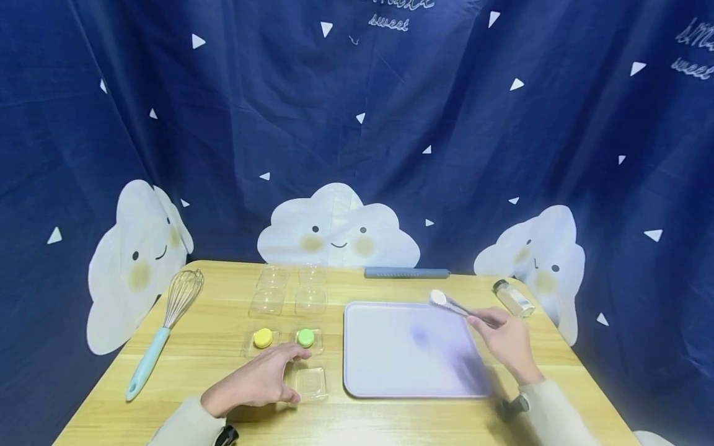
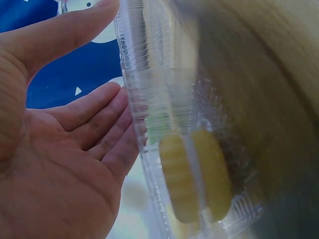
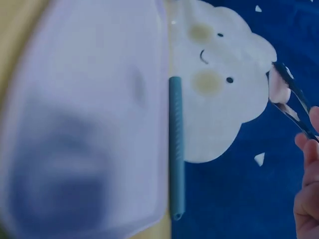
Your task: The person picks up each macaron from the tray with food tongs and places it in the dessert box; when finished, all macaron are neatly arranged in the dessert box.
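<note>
In the head view my right hand (image 1: pixel 504 341) holds metal tongs (image 1: pixel 468 311) over the far right corner of a pale lavender tray (image 1: pixel 401 353). A pale pinkish-white macaron (image 1: pixel 438 298) is clamped between the tong tips, also seen in the right wrist view. My left hand (image 1: pixel 262 378) spreads thumb and straight fingers at the near part of a clear plastic macaron box (image 1: pixel 310 383). A yellow macaron (image 1: pixel 263 338) and a green macaron (image 1: pixel 305 337) sit in two of its compartments. The left hand covers the near left compartment.
The box's clear lid half (image 1: pixel 268 300) lies behind the macarons. A whisk (image 1: pixel 163 337) with a light blue handle lies at the left. Along the back edge is a slim blue-grey bar (image 1: pixel 407 272). A clear jar with a dark cap (image 1: pixel 514 299) lies at the right edge.
</note>
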A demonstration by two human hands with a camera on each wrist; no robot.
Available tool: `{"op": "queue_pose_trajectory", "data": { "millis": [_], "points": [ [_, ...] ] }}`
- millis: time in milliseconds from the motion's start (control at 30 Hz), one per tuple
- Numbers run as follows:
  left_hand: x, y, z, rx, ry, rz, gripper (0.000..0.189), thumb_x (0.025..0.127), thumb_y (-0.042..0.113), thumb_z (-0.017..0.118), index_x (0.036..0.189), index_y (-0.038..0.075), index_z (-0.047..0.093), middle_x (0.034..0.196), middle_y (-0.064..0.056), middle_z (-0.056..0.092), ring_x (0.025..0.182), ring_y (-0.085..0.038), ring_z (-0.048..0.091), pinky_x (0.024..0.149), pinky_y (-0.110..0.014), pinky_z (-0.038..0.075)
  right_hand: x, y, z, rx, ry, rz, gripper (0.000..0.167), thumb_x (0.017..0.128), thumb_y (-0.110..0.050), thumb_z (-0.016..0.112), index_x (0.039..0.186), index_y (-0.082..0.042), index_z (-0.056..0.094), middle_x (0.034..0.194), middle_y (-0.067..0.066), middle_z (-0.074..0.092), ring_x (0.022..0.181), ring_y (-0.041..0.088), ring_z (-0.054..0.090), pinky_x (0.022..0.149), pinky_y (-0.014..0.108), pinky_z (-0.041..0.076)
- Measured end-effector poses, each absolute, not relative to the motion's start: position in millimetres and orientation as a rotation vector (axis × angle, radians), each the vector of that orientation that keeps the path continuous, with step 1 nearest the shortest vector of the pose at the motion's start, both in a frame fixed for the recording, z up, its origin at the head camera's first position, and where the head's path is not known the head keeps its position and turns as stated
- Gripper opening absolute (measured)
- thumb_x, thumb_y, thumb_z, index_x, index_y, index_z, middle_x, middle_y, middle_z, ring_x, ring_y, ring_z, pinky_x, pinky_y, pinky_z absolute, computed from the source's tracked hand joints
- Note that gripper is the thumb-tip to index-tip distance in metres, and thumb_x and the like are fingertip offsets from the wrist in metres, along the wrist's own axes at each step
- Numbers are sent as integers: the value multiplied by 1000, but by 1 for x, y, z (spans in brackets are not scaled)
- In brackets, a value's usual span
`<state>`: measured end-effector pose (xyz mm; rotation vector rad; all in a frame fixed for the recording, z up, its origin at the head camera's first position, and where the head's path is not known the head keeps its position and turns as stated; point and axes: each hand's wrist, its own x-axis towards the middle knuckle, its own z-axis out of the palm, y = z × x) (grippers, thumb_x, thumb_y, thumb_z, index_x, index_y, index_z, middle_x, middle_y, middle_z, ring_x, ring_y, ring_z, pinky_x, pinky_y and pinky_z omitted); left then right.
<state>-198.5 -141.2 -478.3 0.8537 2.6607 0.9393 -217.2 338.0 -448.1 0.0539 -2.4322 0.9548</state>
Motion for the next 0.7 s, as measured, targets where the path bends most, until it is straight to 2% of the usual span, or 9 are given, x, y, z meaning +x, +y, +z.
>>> {"op": "queue_pose_trajectory", "data": {
  "millis": [333, 700],
  "points": [
    [-199, -141, -478, 852, 2668, 924, 77, 67, 27, 91, 134, 6, 60, 134, -11, 64, 121, -33, 62, 104, -60, 50, -231, 302, -423, 161, -2205, 1111, 14, 78, 2, 83, 91, -1, 80, 85, 21, 75, 73, -13, 61, 66, 6, 53],
    [-199, -141, -477, 870, 2671, 909, 78, 67, 26, 91, 134, 5, 59, 133, -10, 65, 119, -33, 62, 103, -59, 52, -244, 254, -406, 357, -2180, 1233, 16, 80, -4, 84, 96, -5, 81, 91, 16, 79, 78, -11, 67, 70, 10, 58]
  ]
}}
